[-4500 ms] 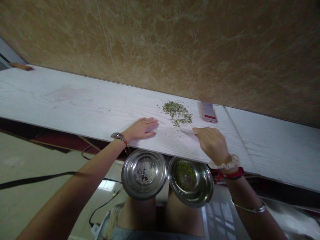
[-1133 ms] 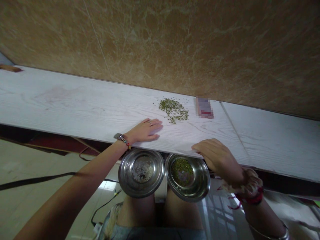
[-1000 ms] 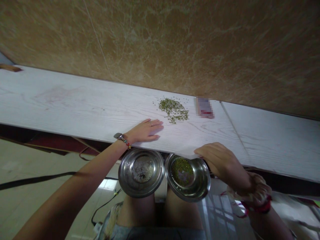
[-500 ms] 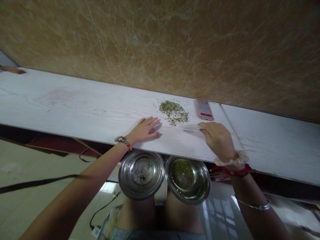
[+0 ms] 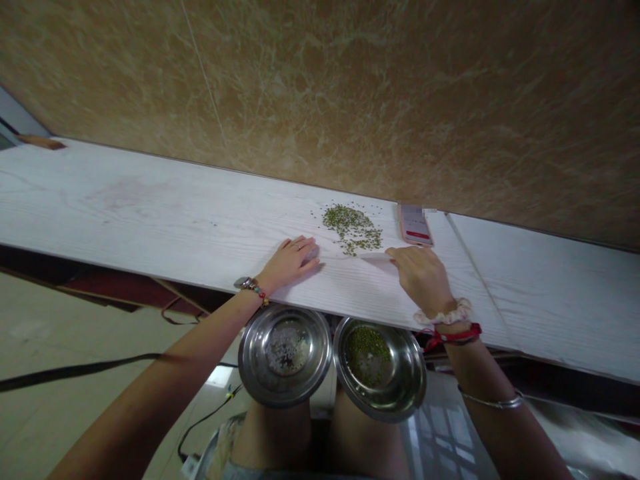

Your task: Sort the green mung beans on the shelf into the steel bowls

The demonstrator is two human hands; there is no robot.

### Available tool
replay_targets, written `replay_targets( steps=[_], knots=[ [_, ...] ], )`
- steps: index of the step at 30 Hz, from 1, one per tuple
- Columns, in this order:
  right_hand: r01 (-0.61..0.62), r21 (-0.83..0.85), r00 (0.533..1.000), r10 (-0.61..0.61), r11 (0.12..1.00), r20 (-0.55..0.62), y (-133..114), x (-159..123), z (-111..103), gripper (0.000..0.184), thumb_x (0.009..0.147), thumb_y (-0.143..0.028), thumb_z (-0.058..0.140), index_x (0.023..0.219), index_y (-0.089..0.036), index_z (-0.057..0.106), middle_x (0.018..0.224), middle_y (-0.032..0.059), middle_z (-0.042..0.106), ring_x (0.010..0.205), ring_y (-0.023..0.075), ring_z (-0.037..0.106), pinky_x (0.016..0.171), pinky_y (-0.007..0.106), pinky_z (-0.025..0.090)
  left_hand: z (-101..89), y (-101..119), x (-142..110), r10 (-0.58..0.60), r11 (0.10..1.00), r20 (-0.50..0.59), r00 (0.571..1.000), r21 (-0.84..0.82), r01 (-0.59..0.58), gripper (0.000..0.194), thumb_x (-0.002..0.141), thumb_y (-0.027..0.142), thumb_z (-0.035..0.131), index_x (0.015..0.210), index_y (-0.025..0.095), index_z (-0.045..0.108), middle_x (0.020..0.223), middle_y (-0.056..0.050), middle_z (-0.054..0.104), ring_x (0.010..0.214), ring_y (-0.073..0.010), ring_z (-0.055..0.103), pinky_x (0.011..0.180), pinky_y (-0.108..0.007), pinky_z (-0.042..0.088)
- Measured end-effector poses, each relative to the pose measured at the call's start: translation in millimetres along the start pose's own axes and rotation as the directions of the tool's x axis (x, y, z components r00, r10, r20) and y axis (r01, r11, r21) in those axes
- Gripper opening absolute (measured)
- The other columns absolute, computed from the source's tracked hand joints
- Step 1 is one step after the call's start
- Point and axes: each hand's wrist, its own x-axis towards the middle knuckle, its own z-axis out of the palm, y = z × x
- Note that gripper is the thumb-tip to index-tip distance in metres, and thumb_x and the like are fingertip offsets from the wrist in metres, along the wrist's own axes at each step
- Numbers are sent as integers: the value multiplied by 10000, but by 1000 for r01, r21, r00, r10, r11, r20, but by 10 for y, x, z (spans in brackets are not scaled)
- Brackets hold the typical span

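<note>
- Right hand [image 5: 423, 273]: thumb and fingertips pinched narrow on a thin, pale, flat card [image 5: 375, 256]. The end inside the grip is covered by the fingers; material hard to make out, pale on pale. Cannot tell whether its lower edge touches the surface.
- Left hand [image 5: 289, 263]: to the left of the grip, palm down, fingers spread; no object seen in it, underside of palm hidden.
- Both forearms cut off at the bottom of the view. Upper right part of the pink-cased phone [image 5: 415, 225], just beyond the gripping knuckles, is blurred into blocks.
- Card: narrow strip as seen, pointing left from the fingertips, its far end just beside the nearest beans.
- Small round green beans [image 5: 345, 217]: loose patch ahead and to the left of the grip, denser on its left side, thinner toward the card, with strays on the wall side.
- Surface: white wood-grain board [image 5: 175, 220]. Its front edge passes on the near side of the grip; a seam lies to the right of the gripping hand. Brown marbled wall [image 5: 320, 87] bounds the far side, behind beans and phone.
- Between the hands, on the near side of the card: pale wood grain of the board.
- Below the front edge, nearer the body than the grip: round steel bowl with green beans [image 5: 407, 367]; to its left, round steel bowl with white grains [image 5: 253, 353]. Rims close together; contact unclear.
</note>
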Motion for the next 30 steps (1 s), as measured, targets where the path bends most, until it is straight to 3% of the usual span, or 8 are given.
replay_targets(
  steps=[14, 24, 30],
  knots=[
    [21, -12, 1000, -21, 1000, -2, -29, 117, 124, 251, 913, -92, 460, 958, -161, 697, 792, 59, 727, 743, 193, 618, 682, 319, 404, -14, 34, -3, -25, 1000, -11, 1000, 0, 25, 419, 956, 411, 457, 1302, 198, 559, 1470, -90, 492, 1386, -275, 403, 1137, -480, 319],
    [69, 13, 998, -69, 998, 1, -90, 55, -57, 245, 910, -76, 460, 954, -164, 684, 821, 51, 735, 767, 176, 622, 710, 308, 404, 2, 20, -3, -21, 1000, -25, 999, -13, 21, 405, 956, 410, 461, 1292, 210, 568, 1463, -75, 503, 1384, -267, 406, 1135, -478, 321],
    [35, -7, 999, -35, 999, -32, -41, 110, 16, 239, 905, -78, 463, 954, -155, 684, 786, 61, 720, 747, 196, 601, 693, 317, 388, -22, 44, -8, -33, 999, -17, 999, -8, 33, 411, 952, 393, 463, 1294, 191, 570, 1465, -88, 498, 1386, -271, 406, 1137, -477, 320]
  ],
)
